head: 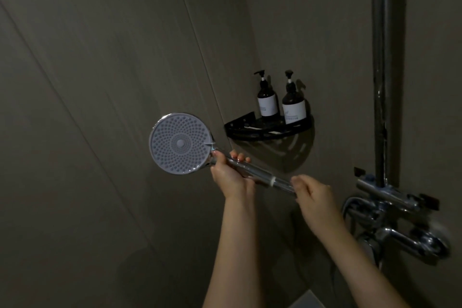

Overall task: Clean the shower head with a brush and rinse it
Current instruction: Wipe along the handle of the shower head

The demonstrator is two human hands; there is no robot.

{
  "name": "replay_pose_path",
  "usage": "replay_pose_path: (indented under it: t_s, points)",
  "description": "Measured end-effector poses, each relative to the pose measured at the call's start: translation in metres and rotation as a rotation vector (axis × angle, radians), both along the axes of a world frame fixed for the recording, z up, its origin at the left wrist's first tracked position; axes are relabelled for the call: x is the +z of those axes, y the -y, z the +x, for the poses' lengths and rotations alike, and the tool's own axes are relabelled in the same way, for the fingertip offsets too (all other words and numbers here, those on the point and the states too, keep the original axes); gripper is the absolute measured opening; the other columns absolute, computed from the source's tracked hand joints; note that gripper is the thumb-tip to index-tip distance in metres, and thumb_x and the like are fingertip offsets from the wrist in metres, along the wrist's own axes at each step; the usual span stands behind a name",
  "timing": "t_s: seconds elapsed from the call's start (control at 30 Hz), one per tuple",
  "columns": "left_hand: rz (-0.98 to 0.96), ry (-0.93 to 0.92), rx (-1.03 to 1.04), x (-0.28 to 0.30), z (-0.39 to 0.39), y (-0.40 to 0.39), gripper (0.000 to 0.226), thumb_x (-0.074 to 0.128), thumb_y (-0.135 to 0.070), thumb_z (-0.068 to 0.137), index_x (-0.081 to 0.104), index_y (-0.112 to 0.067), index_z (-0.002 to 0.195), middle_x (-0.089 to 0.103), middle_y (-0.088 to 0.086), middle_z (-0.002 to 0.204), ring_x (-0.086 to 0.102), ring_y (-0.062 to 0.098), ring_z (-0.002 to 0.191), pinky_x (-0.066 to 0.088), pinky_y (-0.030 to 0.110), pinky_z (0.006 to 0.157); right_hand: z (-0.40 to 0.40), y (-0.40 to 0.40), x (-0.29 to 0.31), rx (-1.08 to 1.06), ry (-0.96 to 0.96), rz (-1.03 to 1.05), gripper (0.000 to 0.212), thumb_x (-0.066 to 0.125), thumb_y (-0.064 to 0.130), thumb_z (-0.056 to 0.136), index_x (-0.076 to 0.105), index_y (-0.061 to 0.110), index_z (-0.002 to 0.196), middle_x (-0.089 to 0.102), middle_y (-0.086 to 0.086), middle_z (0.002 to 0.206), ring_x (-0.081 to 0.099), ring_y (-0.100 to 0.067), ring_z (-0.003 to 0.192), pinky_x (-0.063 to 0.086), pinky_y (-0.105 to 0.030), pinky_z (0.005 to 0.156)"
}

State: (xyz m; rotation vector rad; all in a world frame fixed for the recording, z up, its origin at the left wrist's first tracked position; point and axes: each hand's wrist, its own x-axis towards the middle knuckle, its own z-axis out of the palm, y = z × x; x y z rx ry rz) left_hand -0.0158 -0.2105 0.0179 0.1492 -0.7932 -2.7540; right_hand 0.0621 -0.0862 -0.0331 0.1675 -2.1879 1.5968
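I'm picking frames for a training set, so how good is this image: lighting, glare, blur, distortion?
Head view: dim overall, walls murky; the shower head face is the brightest thing, nozzles legible, slight glare on its chrome rim. Both hands, left and right, are fairly sharp. The faucet at the right edge is smeared; wide-angle bending tilts the tile seams and riser pipe.

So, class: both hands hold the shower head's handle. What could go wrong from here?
1. The left hand and right hand grip the shiny handle of the shower head; if it is wet, it could slip.
2. A swing could knock the pump bottles off the corner shelf.
3. No brush is visible, so one hand must let go.
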Motion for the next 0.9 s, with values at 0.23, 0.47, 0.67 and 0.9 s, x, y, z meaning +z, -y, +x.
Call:
replay_pose_path:
  t_s: [0.23,0.47,0.67,0.9]
  points:
    - [-0.015,0.001,0.013,-0.0023,0.0007,0.0035,0.017,0.04,-0.031,0.097,0.036,-0.014,0.1,0.043,-0.002,0.058,0.043,0.008,0.04,0.04,0.018,0.042,0.0017,0.0002,-0.0035,0.031,-0.03,0.156,0.02,0.054,0.025,0.091,0.05,0.032,0.072,0.061,0.001,0.068,0.059,-0.013,0.065,0.044,-0.025,0.057]
    - [-0.031,-0.014,0.017,-0.0034,0.0022,0.0083,0.024,0.042,-0.034,0.096,0.033,-0.014,0.105,0.041,-0.002,0.061,0.042,0.008,0.042,0.04,0.018,0.041,0.0021,0.0034,-0.0046,0.053,-0.031,0.157,0.021,0.062,0.025,0.086,0.047,0.036,0.076,0.064,0.003,0.072,0.061,-0.005,0.067,0.046,-0.021,0.059]
    - [-0.044,-0.001,0.036,-0.0014,0.0058,0.0075,0.02,0.042,-0.028,0.096,0.034,-0.013,0.105,0.043,-0.001,0.059,0.044,0.008,0.039,0.04,0.017,0.04,-0.0015,0.0059,-0.001,0.04,0.051,0.216,0.031,0.047,0.029,0.094,0.057,0.018,0.068,0.054,0.001,0.058,0.056,-0.018,0.059,0.038,-0.028,0.054]
    - [-0.019,-0.001,0.029,0.0005,0.0047,0.0064,0.022,0.041,-0.032,0.097,0.035,-0.013,0.106,0.044,-0.002,0.059,0.044,0.008,0.039,0.041,0.016,0.041,0.003,0.0068,-0.0001,0.095,0.072,-0.007,0.017,0.052,0.028,0.092,0.053,0.025,0.075,0.058,0.001,0.065,0.057,-0.014,0.061,0.041,-0.024,0.057]
